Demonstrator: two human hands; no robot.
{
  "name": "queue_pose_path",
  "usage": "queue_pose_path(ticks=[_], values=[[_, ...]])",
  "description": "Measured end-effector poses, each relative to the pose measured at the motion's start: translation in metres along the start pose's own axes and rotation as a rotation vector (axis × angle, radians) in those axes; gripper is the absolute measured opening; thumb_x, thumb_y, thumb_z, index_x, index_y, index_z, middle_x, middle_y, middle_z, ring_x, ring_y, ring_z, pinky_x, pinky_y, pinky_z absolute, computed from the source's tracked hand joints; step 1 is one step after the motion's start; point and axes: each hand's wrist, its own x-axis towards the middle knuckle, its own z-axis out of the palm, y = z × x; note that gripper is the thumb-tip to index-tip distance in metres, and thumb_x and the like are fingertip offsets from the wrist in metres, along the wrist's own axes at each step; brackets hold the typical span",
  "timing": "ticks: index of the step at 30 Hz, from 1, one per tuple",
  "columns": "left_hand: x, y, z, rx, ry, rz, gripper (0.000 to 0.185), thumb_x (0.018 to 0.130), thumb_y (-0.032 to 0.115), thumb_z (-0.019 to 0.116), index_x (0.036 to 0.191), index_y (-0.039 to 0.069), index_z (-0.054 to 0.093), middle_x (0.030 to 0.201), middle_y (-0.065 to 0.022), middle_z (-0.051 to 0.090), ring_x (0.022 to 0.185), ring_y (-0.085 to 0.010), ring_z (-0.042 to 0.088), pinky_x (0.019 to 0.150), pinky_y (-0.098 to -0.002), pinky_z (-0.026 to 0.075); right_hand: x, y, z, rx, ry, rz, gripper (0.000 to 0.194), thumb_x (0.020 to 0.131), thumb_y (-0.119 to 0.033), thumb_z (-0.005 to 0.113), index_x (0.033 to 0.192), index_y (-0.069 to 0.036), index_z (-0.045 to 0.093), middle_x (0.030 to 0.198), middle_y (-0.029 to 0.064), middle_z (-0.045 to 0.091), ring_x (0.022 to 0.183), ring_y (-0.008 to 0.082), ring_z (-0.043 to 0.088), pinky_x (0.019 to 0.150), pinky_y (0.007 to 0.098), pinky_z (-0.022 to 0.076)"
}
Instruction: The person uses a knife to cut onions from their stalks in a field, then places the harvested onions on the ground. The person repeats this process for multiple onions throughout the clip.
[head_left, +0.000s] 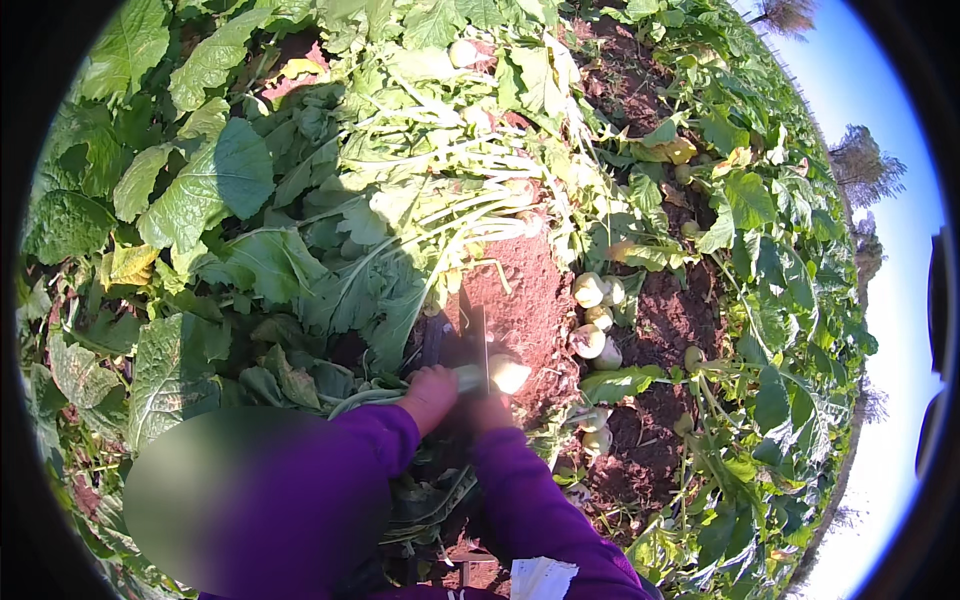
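My left hand (433, 397) is closed around the leaf stalks (471, 377) of a pale root vegetable, probably a turnip or radish. The white root (510, 374) points to the right, just beyond the blade. In my right hand (491, 412) is a broad-bladed knife (478, 341), its blade lying across the spot where stalks meet root. Whether the cut has gone through cannot be seen. The handle is hidden in my fist. Long green leaves (360, 394) trail left from my left hand.
Several trimmed white roots (589, 341) lie right of the bare reddish soil (525, 300). Ahead, pulled plants (465, 172) lie in a row with leaves attached. Standing leafy crop (217, 172) grows on the left, more (780, 420) on the right.
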Motion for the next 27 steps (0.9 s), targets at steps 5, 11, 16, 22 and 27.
queue_pose_path(ticks=[5,11,16,22,27], values=[[-0.015,-0.038,-0.009,-0.209,-0.073,0.031,0.028,0.075,0.021,0.066,0.095,0.005,0.054,0.082,-0.0131,0.060,0.069,-0.0287,0.065,0.055,-0.0414,0.053,-0.019,-0.029,-0.022,0.133,0.080,0.058,0.025,0.085,-0.030,0.057,0.091,-0.008,0.068,0.086,0.0165,0.067,0.078,0.0331,0.066,0.070,0.0432,0.0527],[-0.097,-0.133,-0.050,-0.312,-0.234,-0.090,0.050,0.064,0.025,0.078,0.102,0.006,0.051,0.089,-0.0129,0.060,0.077,-0.0293,0.064,0.063,-0.0398,0.053,-0.053,0.001,-0.153,0.374,0.428,0.478,0.041,0.088,-0.038,0.051,0.084,0.000,0.067,0.071,0.0205,0.066,0.067,0.0398,0.065,0.062,0.0463,0.0529],[-0.238,-0.235,-0.002,-0.089,-0.204,-0.441,0.056,0.065,0.024,0.076,0.112,0.008,0.051,0.098,-0.0132,0.056,0.093,-0.0321,0.058,0.074,-0.0427,0.049,-0.058,0.080,-0.187,0.582,0.716,0.600,0.033,0.083,-0.021,0.065,0.072,0.011,0.061,0.058,0.0149,0.061,0.050,0.0268,0.060,0.049,0.0394,0.0431],[-0.285,-0.187,0.058,-0.067,-0.338,-0.500,0.069,0.068,0.030,0.071,0.129,0.008,0.049,0.101,-0.0165,0.058,0.096,-0.0371,0.057,0.075,-0.0503,0.046,-0.081,0.051,-0.117,0.727,0.608,0.490,0.035,0.078,-0.027,0.070,0.080,0.007,0.064,0.074,0.0184,0.067,0.070,0.0298,0.066,0.066,0.0395,0.0506],[-0.212,-0.211,0.050,-0.378,-0.311,-0.473,0.053,0.072,0.030,0.067,0.118,0.006,0.056,0.092,-0.0193,0.065,0.087,-0.0365,0.063,0.074,-0.0499,0.048,-0.083,0.000,-0.088,0.733,0.316,0.445,0.030,0.080,-0.029,0.067,0.081,0.001,0.068,0.070,0.0166,0.066,0.066,0.0307,0.065,0.063,0.0404,0.0495]])
